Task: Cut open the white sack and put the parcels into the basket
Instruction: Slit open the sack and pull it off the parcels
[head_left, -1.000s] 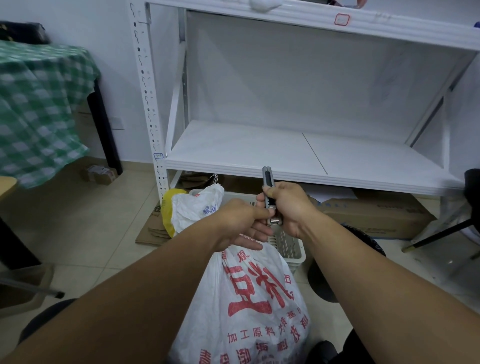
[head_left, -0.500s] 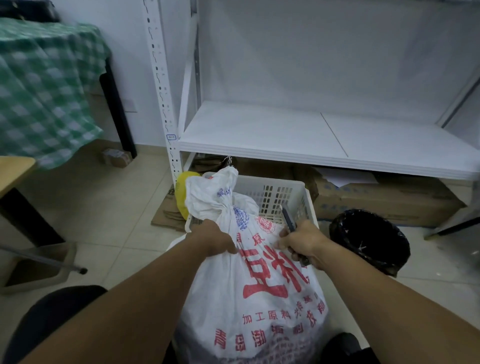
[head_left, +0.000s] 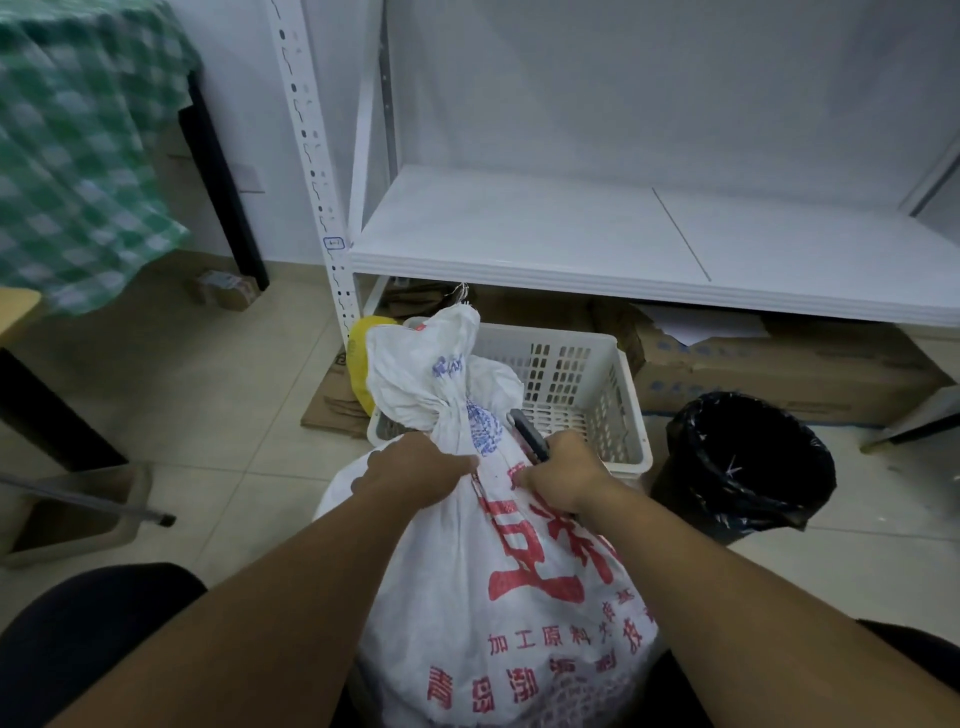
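Head view: left hand (head_left: 415, 467) has its grip closed round the white sack (head_left: 509, 597) just under the tied neck (head_left: 452, 415), bunching the cloth; right hand (head_left: 563, 475) is fisted round a dark cutter (head_left: 527, 434), whose body pokes out of the fist toward 11 o'clock, close against the sack at 3 o'clock of the neck; blade not visible, can't tell if it is touching the cloth.

Sack stands upright on the floor between the person's knees, still tied and uncut; basket (head_left: 563, 364) sits right behind it at 12 o'clock, under the white shelf (head_left: 571, 234); nothing visible in the part of it that shows; black bin (head_left: 748, 462) at 3 o'clock of the basket, yellow bag (head_left: 358, 358) at 10 o'clock of the neck.

Step judged: start of the cut, nothing unloaded yet; next move likely needs the left hand to pull the neck taut while the blade goes in below the tie, shallow, away from the left fingers and clear of the parcels inside.

Versus a second ago: both hands were up by the shelf edge working the cutter, the left hand not holding the sack; half a second ago the left was already gripping below the neck and the right sat further toward 3 o'clock; it has since closed in on the neck.
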